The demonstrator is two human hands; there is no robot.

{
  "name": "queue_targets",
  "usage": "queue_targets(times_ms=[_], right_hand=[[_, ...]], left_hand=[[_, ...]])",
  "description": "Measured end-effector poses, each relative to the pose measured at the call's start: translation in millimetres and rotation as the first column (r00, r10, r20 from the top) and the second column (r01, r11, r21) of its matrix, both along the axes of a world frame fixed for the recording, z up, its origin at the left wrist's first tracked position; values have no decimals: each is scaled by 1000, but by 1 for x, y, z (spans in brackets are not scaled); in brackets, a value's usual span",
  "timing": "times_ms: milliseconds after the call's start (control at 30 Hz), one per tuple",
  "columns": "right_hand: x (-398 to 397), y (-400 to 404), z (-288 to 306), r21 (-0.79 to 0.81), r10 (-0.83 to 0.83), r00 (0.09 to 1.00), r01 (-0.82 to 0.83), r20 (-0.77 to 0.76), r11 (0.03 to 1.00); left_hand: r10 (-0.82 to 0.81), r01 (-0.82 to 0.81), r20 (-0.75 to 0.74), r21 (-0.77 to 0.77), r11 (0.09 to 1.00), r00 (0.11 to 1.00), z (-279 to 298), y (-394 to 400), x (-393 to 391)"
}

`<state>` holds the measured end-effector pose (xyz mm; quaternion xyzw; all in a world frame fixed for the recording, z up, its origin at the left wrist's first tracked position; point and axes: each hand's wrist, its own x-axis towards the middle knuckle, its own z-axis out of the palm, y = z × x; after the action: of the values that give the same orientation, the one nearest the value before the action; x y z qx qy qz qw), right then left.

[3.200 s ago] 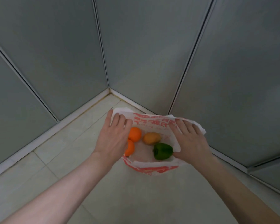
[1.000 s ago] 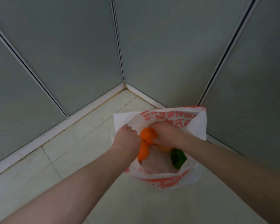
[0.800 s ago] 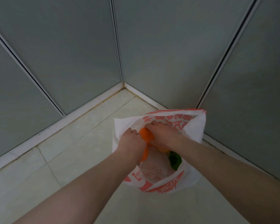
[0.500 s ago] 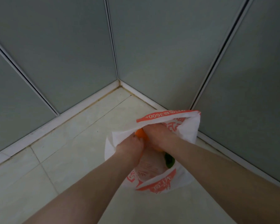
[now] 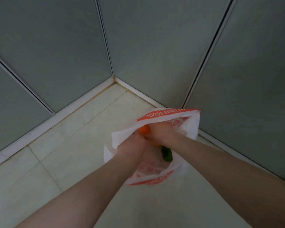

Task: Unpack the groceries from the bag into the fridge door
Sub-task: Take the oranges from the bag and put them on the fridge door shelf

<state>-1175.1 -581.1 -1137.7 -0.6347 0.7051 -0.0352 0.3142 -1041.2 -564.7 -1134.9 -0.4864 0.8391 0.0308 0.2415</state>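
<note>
Head view looks down at a white-and-orange plastic bag (image 5: 192, 129) standing on the pale tiled floor (image 5: 64, 145) near the corner of grey panelled walls (image 5: 56, 46). Both hands are inside its mouth: the right hand (image 5: 161, 131) curls around an orange (image 5: 144, 130), the left hand (image 5: 132, 145) is clenched just beside it, its contents hidden. A green pepper (image 5: 167, 155) lies deeper, right of the wrists.

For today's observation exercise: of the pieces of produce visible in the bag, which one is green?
The green pepper, low in the bag below the right hand. The other visible piece, between both hands, is orange.
</note>
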Motion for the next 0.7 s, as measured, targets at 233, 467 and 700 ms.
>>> queue_targets(times_ms=[233, 467, 700], right_hand=[[-8, 51, 39, -3, -70, 996, 70, -53, 998], [-13, 121, 123, 6, -220, 967, 221, 130, 975], [-8, 172, 253, -108, -246, 928, 285, 279, 952]], left_hand=[[47, -28, -173, 109, 994, 984, 54, 48, 10], [119, -65, -367, 156, 986, 923, 137, 104, 29], [299, -235, -585, 185, 954, 754, 273, 128, 61]])
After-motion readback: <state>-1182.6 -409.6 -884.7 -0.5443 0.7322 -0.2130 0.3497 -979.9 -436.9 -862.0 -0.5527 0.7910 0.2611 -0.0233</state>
